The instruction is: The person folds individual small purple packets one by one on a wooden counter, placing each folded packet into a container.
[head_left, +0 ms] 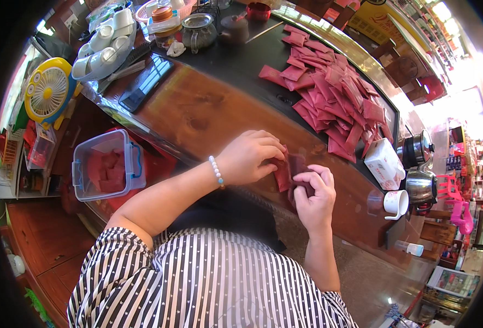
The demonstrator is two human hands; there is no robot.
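My left hand, with a pearl bracelet on the wrist, presses down on a dark red packet at the near edge of the wooden table. My right hand pinches the same packet from the right side, fingers curled over its darker end. A large pile of similar red packets lies spread over the black tray surface further back and to the right, apart from both hands.
A clear plastic box with blue clips holding red packets sits to my left, below table level. A phone, white cups, teapots, a white carton, a white mug, metal kettles and a yellow fan surround the workspace.
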